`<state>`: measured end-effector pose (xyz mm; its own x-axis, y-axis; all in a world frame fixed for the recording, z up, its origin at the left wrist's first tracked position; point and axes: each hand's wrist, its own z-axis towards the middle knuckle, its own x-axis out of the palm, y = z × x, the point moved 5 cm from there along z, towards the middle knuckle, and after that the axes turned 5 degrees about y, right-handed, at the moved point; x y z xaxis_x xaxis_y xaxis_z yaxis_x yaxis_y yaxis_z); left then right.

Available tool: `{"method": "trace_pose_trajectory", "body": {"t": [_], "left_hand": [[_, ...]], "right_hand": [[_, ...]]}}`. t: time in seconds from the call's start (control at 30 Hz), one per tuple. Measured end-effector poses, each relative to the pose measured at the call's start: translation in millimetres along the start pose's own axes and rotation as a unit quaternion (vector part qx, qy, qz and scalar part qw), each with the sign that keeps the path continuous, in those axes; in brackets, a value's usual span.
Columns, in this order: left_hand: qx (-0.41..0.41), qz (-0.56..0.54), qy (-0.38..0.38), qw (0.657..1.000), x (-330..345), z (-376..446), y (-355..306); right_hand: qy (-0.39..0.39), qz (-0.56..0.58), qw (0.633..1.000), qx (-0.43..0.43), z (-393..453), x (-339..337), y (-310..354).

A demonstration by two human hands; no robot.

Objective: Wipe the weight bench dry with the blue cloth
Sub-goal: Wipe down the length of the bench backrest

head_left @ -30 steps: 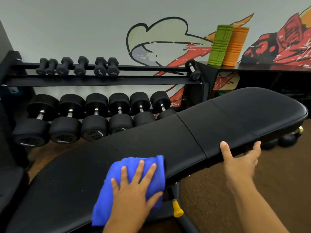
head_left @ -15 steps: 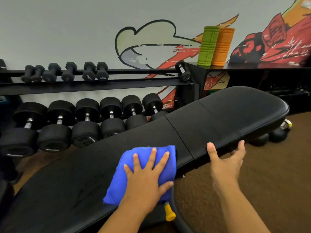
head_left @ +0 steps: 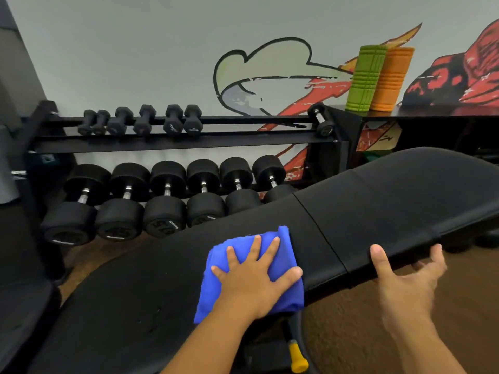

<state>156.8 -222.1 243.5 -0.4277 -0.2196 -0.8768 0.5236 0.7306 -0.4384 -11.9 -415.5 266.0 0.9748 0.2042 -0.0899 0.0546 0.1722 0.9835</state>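
Plainly, with the left hand flat and spread on the blue cloth near the weight bench seam and the right hand gripping its edge, a loose fold could slip off.

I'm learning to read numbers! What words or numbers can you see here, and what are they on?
"45": on the end of the second big dumbbell from the left on the lower rack.
The third big dumbbell has a number and a small word, too blurred to read.
The first big dumbbell and the small dumbbells have marks, also too blurred.
The wall painting shows no letters.
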Motion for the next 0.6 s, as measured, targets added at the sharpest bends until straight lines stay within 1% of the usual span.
{"method": "trace_pose_trajectory", "body": {"t": [0.1,0.23,0.33,0.43,0.5,0.53,0.6], "left_hand": [[-0.034,-0.014,0.021,0.999,-11.6,26.3,0.5],[-0.056,-0.025,0.017,0.998,-18.4,39.9,0.6],[-0.032,-0.005,0.012,0.999,-11.8,27.8,0.6],[-0.002,0.008,0.000,1.000,-3.7,16.3,2.8],[-0.004,0.002,-0.001,1.000,-3.3,19.1,5.8],[-0.010,-0.003,0.001,1.000,-4.3,22.4,6.7],[-0.027,-0.015,0.002,1.000,-8.2,29.3,10.8]], "right_hand": [[0.001,-0.002,1.000,-0.003,0.7,2.6,-1.1],[0.009,-0.009,1.000,-0.005,3.1,3.2,-2.4],[0.009,-0.008,1.000,-0.003,1.2,3.6,-4.8],[0.009,-0.018,1.000,0.017,-6.5,5.3,-1.3],[0.007,-0.059,0.998,0.015,-13.2,5.5,9.0],[0.005,-0.095,0.995,0.000,-17.6,5.8,17.2],[0.007,-0.198,0.977,-0.074,-31.7,10.9,36.6]]}}
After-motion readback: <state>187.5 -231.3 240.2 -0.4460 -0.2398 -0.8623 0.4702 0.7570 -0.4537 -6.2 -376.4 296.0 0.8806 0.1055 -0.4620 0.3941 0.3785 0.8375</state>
